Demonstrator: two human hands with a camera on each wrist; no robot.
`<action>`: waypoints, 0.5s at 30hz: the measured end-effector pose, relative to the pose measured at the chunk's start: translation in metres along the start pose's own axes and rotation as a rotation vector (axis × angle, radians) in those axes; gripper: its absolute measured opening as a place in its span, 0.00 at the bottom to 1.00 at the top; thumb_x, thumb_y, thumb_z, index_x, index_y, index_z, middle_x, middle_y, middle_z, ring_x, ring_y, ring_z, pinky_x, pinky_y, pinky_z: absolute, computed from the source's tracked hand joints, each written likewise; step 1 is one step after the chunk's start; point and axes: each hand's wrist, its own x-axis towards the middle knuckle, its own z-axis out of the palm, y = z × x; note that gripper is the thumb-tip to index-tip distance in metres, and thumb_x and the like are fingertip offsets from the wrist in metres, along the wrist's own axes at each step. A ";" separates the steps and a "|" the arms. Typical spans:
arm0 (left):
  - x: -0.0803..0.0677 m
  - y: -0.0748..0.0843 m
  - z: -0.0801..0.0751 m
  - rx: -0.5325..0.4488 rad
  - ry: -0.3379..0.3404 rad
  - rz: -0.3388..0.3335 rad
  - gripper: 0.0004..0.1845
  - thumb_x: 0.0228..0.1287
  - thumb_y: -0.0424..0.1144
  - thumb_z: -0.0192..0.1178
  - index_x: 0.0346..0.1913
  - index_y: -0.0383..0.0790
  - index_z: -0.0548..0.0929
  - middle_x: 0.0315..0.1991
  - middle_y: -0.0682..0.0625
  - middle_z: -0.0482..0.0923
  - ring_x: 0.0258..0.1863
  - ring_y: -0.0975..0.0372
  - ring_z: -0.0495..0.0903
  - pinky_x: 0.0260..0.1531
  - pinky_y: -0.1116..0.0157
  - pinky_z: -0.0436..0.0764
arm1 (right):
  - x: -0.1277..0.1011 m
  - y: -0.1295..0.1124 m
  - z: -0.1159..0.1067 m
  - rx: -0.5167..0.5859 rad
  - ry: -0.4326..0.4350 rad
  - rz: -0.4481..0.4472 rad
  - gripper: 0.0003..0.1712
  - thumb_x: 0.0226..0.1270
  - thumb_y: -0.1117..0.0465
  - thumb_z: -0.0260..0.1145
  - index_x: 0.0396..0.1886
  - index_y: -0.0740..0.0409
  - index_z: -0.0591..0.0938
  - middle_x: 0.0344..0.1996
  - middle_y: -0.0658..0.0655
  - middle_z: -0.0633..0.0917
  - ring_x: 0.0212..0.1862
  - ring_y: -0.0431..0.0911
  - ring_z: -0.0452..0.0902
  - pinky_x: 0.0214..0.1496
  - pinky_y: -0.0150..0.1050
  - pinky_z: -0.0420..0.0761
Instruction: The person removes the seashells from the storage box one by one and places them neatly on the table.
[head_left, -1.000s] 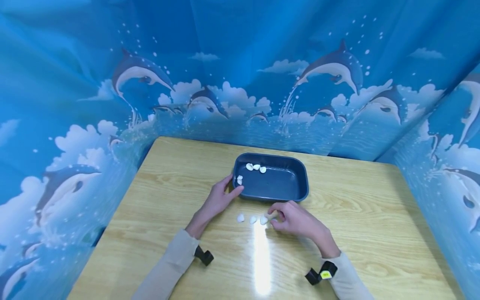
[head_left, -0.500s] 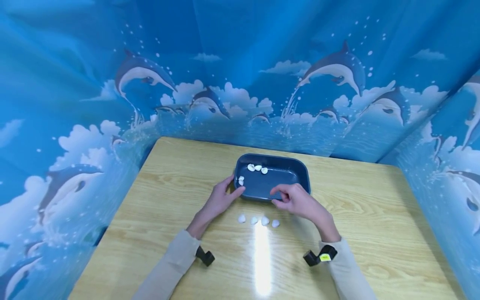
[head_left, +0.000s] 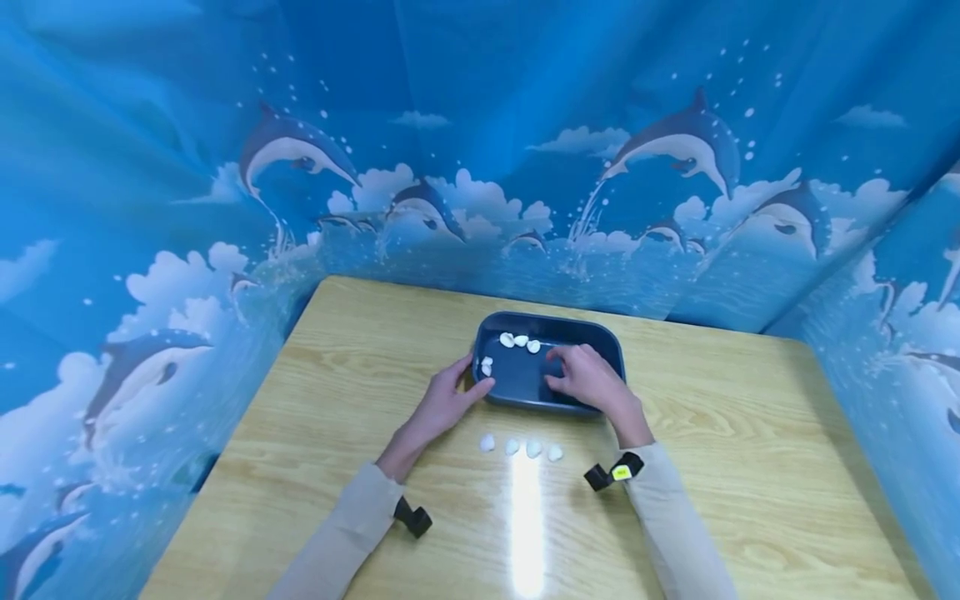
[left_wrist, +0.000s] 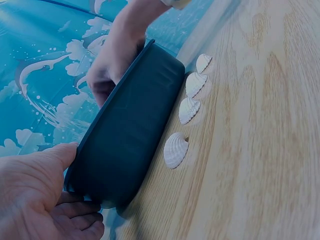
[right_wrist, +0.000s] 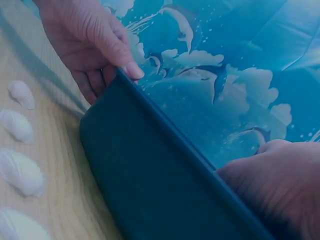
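A dark blue rectangular tray (head_left: 536, 405) stands on the wooden table. My left hand (head_left: 444, 402) holds its left end, thumb over the rim and fingers along the outer wall; the left wrist view shows this grip on the tray (left_wrist: 130, 125). Over the tray's inside is my right hand (head_left: 588, 379), thumb and index fingertips apart, with nothing visible between them. The tray's wall hides its fingertips in the right wrist view. Inside the tray, three white seashells (head_left: 521, 341) lie along the back left, and more shells (head_left: 487, 367) sit by the left wall.
In front of the tray, several white ribbed seashells (head_left: 533, 448) form a row on the table (head_left: 712, 500). A blue dolphin-print curtain (head_left: 480, 167) hangs behind the table and along its sides. Light glares off the tabletop below the row.
My right hand has set a shell down at the right end of the row, then moved away from me, over the tray's inside. The left hand stays on the tray.
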 end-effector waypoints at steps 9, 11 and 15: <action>0.000 0.001 0.002 0.014 0.000 -0.021 0.38 0.76 0.50 0.64 0.80 0.37 0.64 0.79 0.42 0.64 0.79 0.50 0.61 0.78 0.50 0.62 | 0.019 0.003 0.007 -0.051 -0.008 0.034 0.23 0.73 0.59 0.70 0.62 0.65 0.82 0.14 0.49 0.72 0.17 0.43 0.67 0.19 0.35 0.63; 0.000 0.001 0.002 0.012 0.002 -0.026 0.38 0.76 0.50 0.64 0.80 0.37 0.64 0.79 0.42 0.64 0.79 0.50 0.61 0.78 0.50 0.62 | 0.024 0.003 0.007 -0.062 -0.004 0.056 0.23 0.75 0.58 0.68 0.64 0.65 0.81 0.15 0.50 0.74 0.18 0.44 0.69 0.20 0.36 0.65; 0.000 0.001 0.001 0.007 0.003 -0.035 0.38 0.75 0.51 0.64 0.80 0.38 0.64 0.79 0.42 0.63 0.79 0.50 0.61 0.78 0.50 0.63 | 0.034 0.003 0.008 -0.087 0.007 0.083 0.23 0.76 0.57 0.67 0.65 0.63 0.81 0.17 0.51 0.75 0.20 0.44 0.71 0.22 0.37 0.68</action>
